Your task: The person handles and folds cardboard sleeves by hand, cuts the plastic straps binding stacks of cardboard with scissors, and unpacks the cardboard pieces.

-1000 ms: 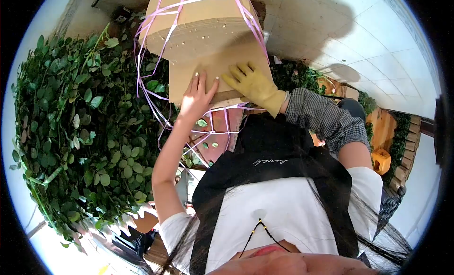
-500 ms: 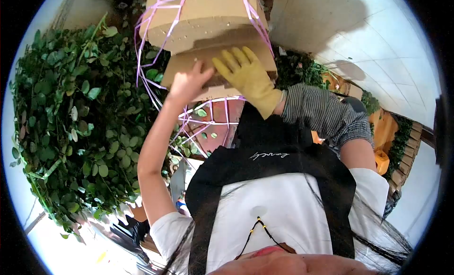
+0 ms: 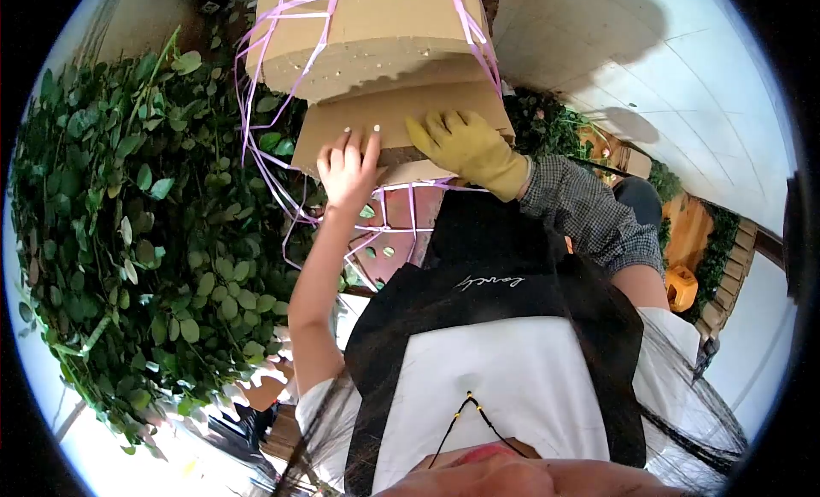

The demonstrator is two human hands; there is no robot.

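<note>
A cardboard sheet (image 3: 350,121) slopes toward me, its near edge by my hands. My bare left hand (image 3: 348,172) rests on the left part of this edge, fingers apart and pointing up over the board. To its right, my right hand (image 3: 474,151), in a yellow rubber glove, lies on the board with bent, spread fingers. A dark brown strip shows between the hands. Behind the sheet stands a larger cardboard-wrapped bundle (image 3: 376,57), with pink and white strapping (image 3: 465,23) round it. The undersides of both hands are hidden.
A tall mass of leafy green stems (image 3: 145,232) fills the left side. Loose strapping (image 3: 393,228) hangs below the cardboard over a reddish surface. At right are a pale wall (image 3: 717,95), more foliage (image 3: 547,129) and a yellow-orange container (image 3: 682,288).
My left hand has moved down to the near edge of the cardboard sheet. My gloved right hand has shifted slightly right and down, its fingers more bent.
</note>
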